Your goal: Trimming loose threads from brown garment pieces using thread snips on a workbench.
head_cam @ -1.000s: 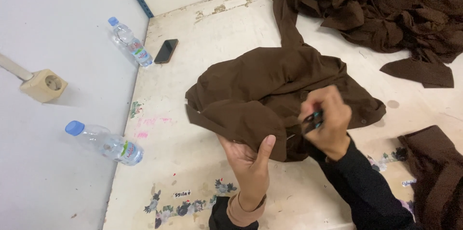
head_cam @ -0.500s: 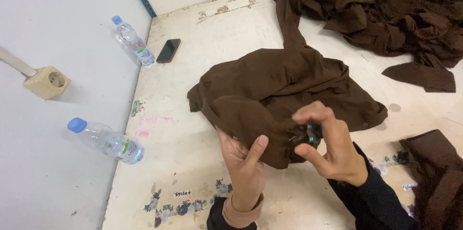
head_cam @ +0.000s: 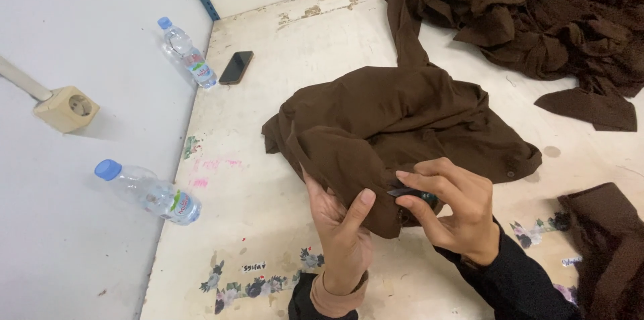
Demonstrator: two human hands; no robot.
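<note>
The left hand (head_cam: 342, 226) pinches a folded edge of the brown cloth (head_cam: 396, 125) between thumb and fingers, palm up. Just to its right, the right hand (head_cam: 453, 209) is clenched around a small dark tool (head_cam: 410, 194), its tip touching the same fold. Beyond the grip the cloth spreads over the worn white table (head_cam: 268, 186). Farther left lies a water bottle (head_cam: 151, 192); well beyond, a phone (head_cam: 236, 67) and more brown cloth (head_cam: 537, 18).
</note>
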